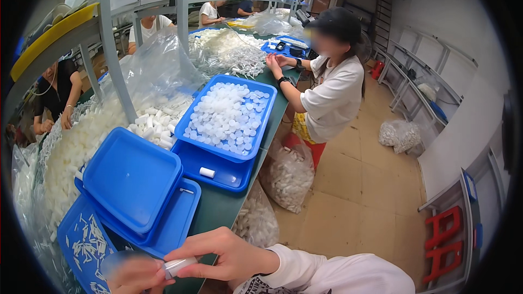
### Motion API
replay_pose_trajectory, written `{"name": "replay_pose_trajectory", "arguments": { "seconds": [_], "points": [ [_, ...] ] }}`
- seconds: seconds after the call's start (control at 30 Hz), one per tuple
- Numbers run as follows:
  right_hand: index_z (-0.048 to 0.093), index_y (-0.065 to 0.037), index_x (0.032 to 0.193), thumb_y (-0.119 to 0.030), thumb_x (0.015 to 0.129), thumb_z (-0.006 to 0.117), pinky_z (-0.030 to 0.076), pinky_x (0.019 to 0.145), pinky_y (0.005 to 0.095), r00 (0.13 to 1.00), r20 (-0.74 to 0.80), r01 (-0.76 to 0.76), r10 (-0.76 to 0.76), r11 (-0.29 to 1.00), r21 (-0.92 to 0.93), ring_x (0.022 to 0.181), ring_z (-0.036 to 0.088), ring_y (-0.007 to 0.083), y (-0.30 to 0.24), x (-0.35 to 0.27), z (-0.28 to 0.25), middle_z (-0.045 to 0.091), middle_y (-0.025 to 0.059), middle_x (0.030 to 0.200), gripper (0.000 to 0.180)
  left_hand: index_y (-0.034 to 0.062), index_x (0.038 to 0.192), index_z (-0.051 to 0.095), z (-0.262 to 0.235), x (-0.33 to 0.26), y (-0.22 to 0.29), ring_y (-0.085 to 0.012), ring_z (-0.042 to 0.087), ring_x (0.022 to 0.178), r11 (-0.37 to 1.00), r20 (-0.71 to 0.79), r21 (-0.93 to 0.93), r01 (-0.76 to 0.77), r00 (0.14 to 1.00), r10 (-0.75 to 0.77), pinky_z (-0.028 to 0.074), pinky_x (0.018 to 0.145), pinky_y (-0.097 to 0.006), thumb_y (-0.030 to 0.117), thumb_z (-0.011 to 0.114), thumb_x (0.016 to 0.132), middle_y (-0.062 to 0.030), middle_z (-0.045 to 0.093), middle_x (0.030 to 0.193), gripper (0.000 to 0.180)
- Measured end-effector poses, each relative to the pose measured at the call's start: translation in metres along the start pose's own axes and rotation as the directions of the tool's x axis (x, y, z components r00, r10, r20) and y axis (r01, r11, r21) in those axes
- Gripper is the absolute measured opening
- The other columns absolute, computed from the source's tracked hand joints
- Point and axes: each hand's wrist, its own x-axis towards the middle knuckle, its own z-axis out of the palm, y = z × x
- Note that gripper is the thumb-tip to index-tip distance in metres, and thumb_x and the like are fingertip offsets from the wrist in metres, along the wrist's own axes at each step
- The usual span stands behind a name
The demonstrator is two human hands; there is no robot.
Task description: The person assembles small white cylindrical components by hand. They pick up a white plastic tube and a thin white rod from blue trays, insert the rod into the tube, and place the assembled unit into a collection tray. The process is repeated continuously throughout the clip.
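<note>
A small white cylinder [181, 265] with a clear-looking end lies level between my two hands at the lower edge. My right hand [226, 253] pinches it between thumb and fingers. At its left end my left hand [136, 273] is closed, fingertips against it; part of this hand is blurred. Beside my left hand is a blue tray [73, 234] of thin white pieces. Farther off, stacked blue trays [133, 177] stand with a bare top one. Beyond them a blue tray [267, 110] holds many translucent round discs [223, 117], above another tray with one white cylinder [207, 172].
Heaps of white cylinders [76, 155] cover the left of the green table [223, 212], around grey shelf posts [111, 38]. A co-worker [332, 81] works at the table's right side. Filled plastic bags [289, 177] stand on the floor; red frames [444, 242] are far right.
</note>
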Motion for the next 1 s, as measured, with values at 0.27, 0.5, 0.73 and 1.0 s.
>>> {"name": "replay_pose_trajectory", "arguments": {
  "seconds": [0.27, 0.5, 0.73, 1.0],
  "points": [
    [0.061, -0.001, 0.105, -0.012, 0.082, 0.063, 0.05, 0.069, 0.0267, 0.998, -0.064, -0.005, 0.007, 0.999, 0.038, 0.079, 0.062, 0.0175, 0.003, 0.0, 0.003, 0.064, 0.0096, 0.093, 0.026, -0.0041, 0.086, 0.063, 0.003, -0.002, -0.001, -0.0192, 0.058, 0.074, 0.994, 0.002, -0.015, 0.106, 0.994, -0.106, 0.044, 0.06, -0.023, -0.009, 0.068, 0.069, -0.0148, 0.06, 0.09, 0.018],
    [0.06, -0.002, 0.109, -0.013, 0.081, 0.064, 0.047, 0.069, 0.0269, 0.987, -0.105, 0.116, -0.119, 0.993, -0.037, 0.079, 0.059, 0.0164, 0.013, -0.002, 0.003, 0.062, 0.0076, 0.096, 0.03, -0.0033, 0.09, 0.061, 0.003, 0.0, -0.003, -0.0166, 0.056, 0.075, 0.985, 0.023, -0.015, 0.172, 0.985, -0.172, 0.044, 0.06, -0.022, -0.009, 0.068, 0.069, -0.0143, 0.059, 0.093, 0.023],
    [0.058, -0.002, 0.111, -0.013, 0.082, 0.063, 0.049, 0.078, 0.0284, 0.997, -0.066, -0.042, 0.049, 0.995, 0.096, 0.087, 0.062, 0.0182, 0.01, -0.003, -0.002, 0.063, 0.0093, 0.098, 0.031, -0.0035, 0.089, 0.062, 0.005, 0.001, -0.004, -0.0176, 0.057, 0.078, 0.978, 0.028, -0.005, 0.209, 0.978, -0.209, 0.045, 0.063, -0.023, -0.011, 0.069, 0.066, -0.0143, 0.059, 0.094, 0.025],
    [0.062, -0.001, 0.106, -0.011, 0.082, 0.062, 0.051, 0.074, 0.0291, 0.999, -0.024, -0.044, 0.044, 0.999, 0.008, 0.086, 0.064, 0.0202, 0.007, -0.006, -0.01, 0.064, 0.0115, 0.095, 0.026, -0.0046, 0.081, 0.064, 0.01, -0.003, -0.011, -0.0219, 0.06, 0.077, 0.99, 0.012, -0.036, 0.139, 0.99, -0.139, 0.047, 0.063, -0.025, -0.011, 0.073, 0.061, -0.0141, 0.062, 0.083, 0.022]
  ]
}}
